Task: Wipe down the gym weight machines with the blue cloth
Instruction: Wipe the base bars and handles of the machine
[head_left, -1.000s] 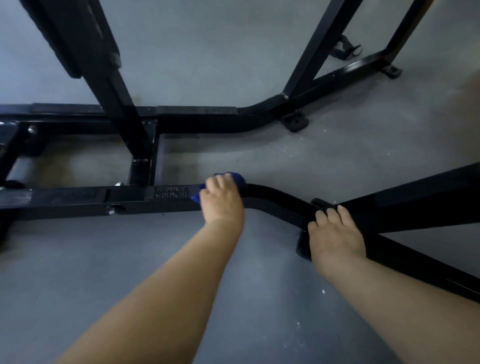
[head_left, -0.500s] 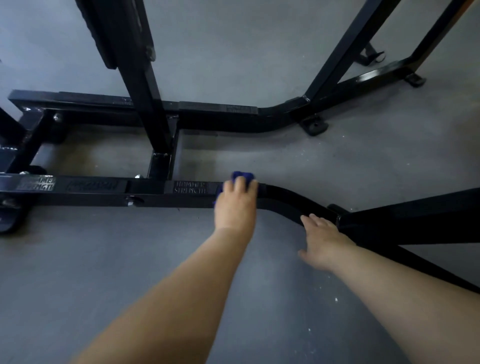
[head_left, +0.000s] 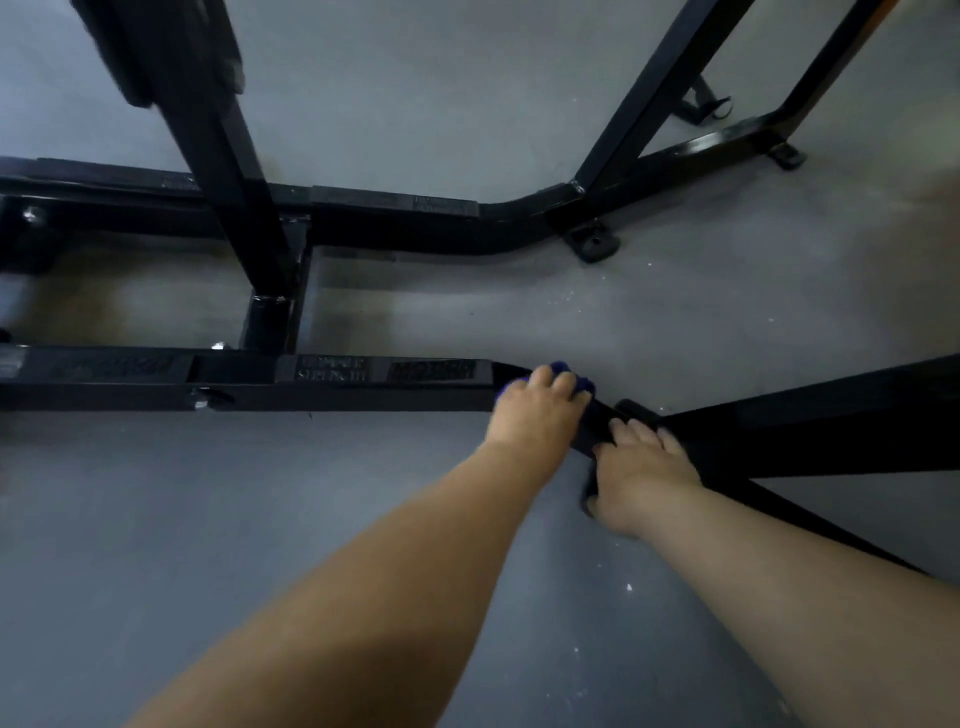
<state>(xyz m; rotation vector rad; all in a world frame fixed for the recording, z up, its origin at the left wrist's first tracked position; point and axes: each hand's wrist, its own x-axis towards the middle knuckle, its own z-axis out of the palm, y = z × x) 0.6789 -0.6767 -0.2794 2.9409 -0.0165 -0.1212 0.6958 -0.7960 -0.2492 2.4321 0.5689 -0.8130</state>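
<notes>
Hands: both reach down to the near base rail of the black weight machine, close together at its bend.
Left hand: lies palm down over the blue cloth, its fingers curled over the cloth and pressing it onto the top of the near base rail, just right of the rail's raised lettering plates.
Right hand: rests on the near base rail just right of the left hand, where the rail angles toward the camera; fingers lie fairly straight over the rail's top with the thumb down its near side, holding nothing loose.
Blue cloth: mostly hidden under the left hand; only small blue patches show past the fingertips and at the hand's left edge, on the rail's bend.
Lettering plates: two embossed panels on the rail's top, left of the left hand; the text is too blurred to read fully.
Upright post: rises behind the near base rail, left of the hands, from a short cross piece joining it to the far rail.
Far rail: runs parallel behind the near base rail, bending up to the right.
Floor: grey, with small white specks near the right forearm.
</notes>
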